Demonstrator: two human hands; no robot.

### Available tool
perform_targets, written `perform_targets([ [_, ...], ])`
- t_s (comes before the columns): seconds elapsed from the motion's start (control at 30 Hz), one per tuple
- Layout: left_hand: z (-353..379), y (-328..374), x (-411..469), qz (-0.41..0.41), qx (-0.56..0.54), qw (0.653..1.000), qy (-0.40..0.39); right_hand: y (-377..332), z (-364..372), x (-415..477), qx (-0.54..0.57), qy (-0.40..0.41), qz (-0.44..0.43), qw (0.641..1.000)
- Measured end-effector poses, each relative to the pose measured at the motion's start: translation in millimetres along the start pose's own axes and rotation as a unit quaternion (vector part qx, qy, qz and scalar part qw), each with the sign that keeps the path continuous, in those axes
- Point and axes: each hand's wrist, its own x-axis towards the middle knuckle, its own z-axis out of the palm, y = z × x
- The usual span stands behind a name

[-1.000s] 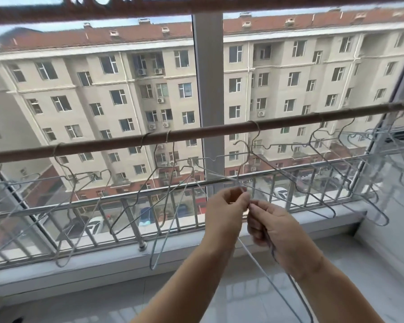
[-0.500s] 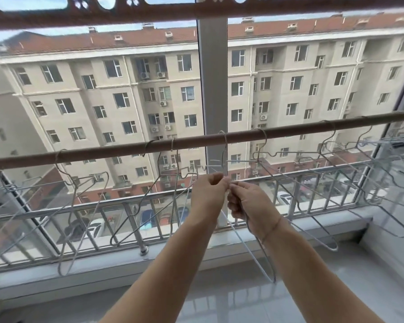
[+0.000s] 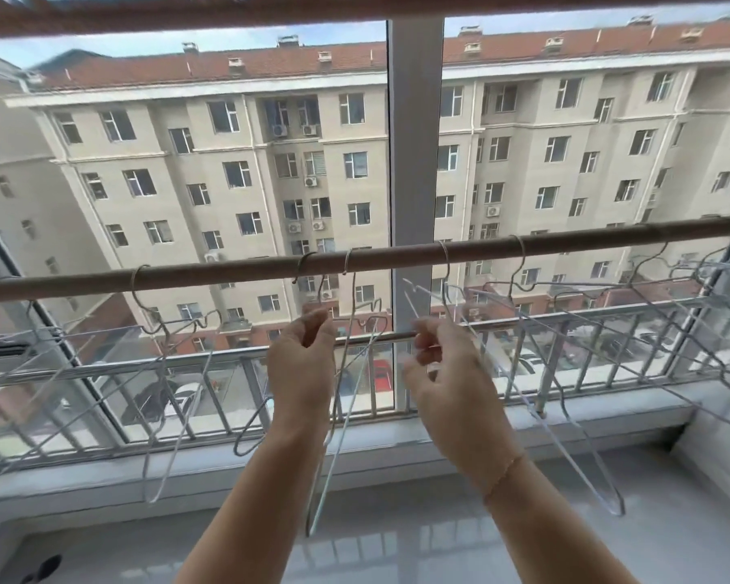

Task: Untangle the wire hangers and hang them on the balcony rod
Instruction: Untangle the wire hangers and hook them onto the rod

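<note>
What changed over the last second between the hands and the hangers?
The left hand and right hand, earlier pinched together on tangled wire, rose and parted sideways. Each now holds its own thin grey wire hanger: the left hanger, the right hanger, whose hook seems over the brown balcony rod. The other hung hangers stayed put.

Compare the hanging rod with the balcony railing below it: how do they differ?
The rod is brown and a single bar; the railing is silvery with many upright bars. Wire hangers hook over the rod, none visibly over the railing. Both run sideways across the window.
</note>
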Motion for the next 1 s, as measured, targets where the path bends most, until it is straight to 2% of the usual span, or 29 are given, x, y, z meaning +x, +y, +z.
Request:
perform_targets([
  [0.13,-0.8,-14.8,4.5,-0.061,0.044,0.997,-0.036,5.1,50.9,-23.8,-0.043,-0.134,0.050,0.989],
  [0.23,0.2,-17.8,2.3,-0.088,0.059,0.993,-0.059,14.6,69.4,-29.6,-0.053,-0.179,0.110,0.976],
  [0.37,6.6,-18.6,4.0,-0.123,0.008,0.991,-0.061,20.7,71.5,-26.9,-0.052,-0.159,0.093,0.982],
  [0.5,18.2,-17.1,7.1,-0.115,-0.008,0.991,-0.063,24.3,65.4,-16.6,-0.026,-0.117,0.079,0.990],
  [0.73,38.7,-14.7,22.1,-0.126,-0.052,0.988,-0.074,24.5,48.9,3.7,0.044,-0.114,0.098,0.988],
  [0.9,49.7,-22.8,32.3,-0.135,-0.036,0.987,-0.075,30.5,46.8,15.4,0.134,-0.096,0.137,0.977],
  [1.0,49.2,-33.2,30.6,-0.156,-0.010,0.984,-0.090,39.7,49.7,13.4,0.131,-0.102,0.158,0.973],
])
